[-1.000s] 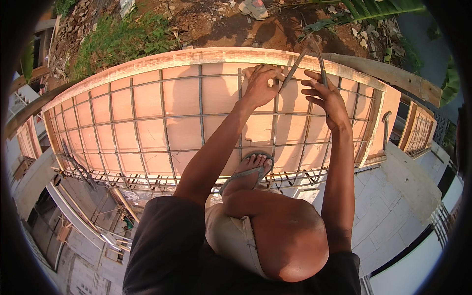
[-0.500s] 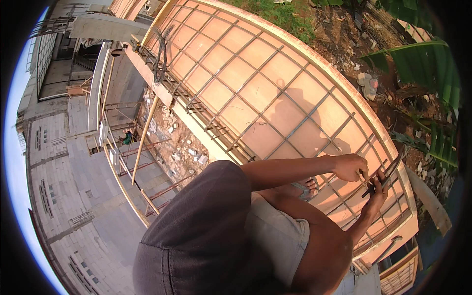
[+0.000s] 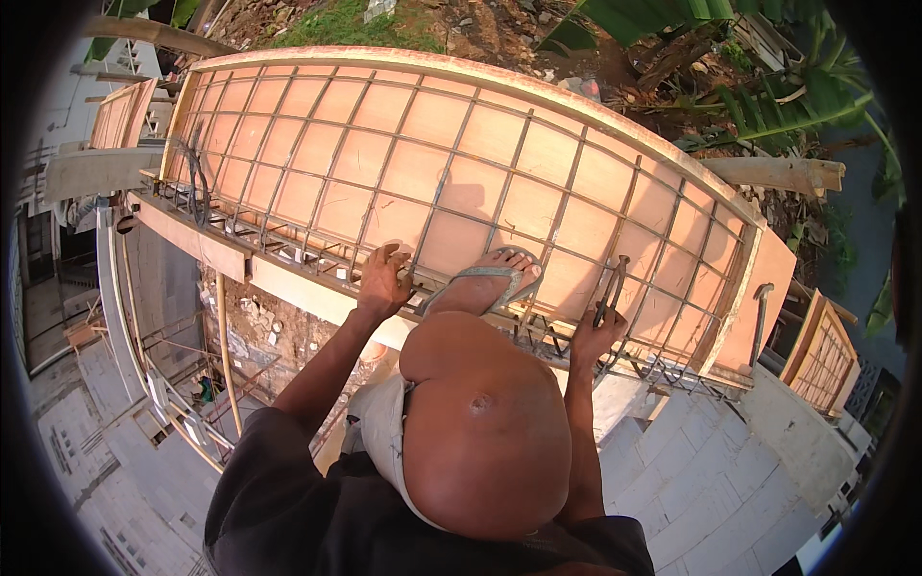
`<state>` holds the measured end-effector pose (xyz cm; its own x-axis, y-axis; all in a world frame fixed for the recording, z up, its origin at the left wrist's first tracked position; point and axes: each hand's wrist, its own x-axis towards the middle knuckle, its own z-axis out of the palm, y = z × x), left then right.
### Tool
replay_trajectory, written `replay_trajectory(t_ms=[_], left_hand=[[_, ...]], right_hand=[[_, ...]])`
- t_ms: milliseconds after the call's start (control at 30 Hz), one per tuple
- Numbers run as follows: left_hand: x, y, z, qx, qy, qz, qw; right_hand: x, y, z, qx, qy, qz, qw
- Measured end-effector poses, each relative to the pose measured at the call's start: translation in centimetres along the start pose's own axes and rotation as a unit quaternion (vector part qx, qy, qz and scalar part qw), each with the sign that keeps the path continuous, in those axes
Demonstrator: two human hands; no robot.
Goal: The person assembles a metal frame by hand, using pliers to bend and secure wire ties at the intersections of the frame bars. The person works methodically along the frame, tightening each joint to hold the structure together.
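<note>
My right hand (image 3: 597,336) is closed around a dark pair of pincers (image 3: 615,283) above the near edge of the rebar grid (image 3: 504,197). My left hand (image 3: 386,281) is over the near edge board, fingers bent but apart, with nothing visible in it. The steel bars cross in squares above an orange-brown plywood panel (image 3: 403,178) with raised edge boards. My sandalled foot (image 3: 485,280) is set on the grid between the two hands.
A wooden edge board (image 3: 480,79) bounds the far side. Looped dark wire or bar (image 3: 199,182) stands at the left end. A bent metal rod (image 3: 762,312) sticks up beyond the right end board. Below the near edge lie rubble (image 3: 274,322) and a bamboo pole (image 3: 228,355).
My hands were together at the right end of the grid and are now apart. The left has moved left to the near edge; the view has turned, and my foot shows fully.
</note>
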<state>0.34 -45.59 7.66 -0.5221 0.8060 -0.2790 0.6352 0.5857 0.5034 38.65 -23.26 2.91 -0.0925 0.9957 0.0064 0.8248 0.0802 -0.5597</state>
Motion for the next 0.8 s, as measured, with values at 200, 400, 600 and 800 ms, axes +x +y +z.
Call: replay_trajectory(t_ms=[200, 400, 600, 800], left_hand=[[-2.2, -0.5, 3.9, 0.025, 0.009, 0.104, 0.994], [-1.9, 1.1, 2.5, -0.034, -0.034, 0.0, 0.999], [-7.4, 2.9, 4.8, -0.124, 0.019, 0.0, 0.992], [-0.3, 11.1, 6.7, 0.077, 0.05, 0.239, 0.967]], right_hand=[[-1.5, -1.3, -1.8, -0.151, -0.002, -0.008, 0.989], [-1.9, 2.0, -2.4, -0.121, -0.069, -0.021, 0.99], [-2.6, 3.3, -3.5, -0.112, -0.112, -0.011, 0.987], [-3.7, 2.8, -1.5, -0.082, -0.107, -0.046, 0.99]])
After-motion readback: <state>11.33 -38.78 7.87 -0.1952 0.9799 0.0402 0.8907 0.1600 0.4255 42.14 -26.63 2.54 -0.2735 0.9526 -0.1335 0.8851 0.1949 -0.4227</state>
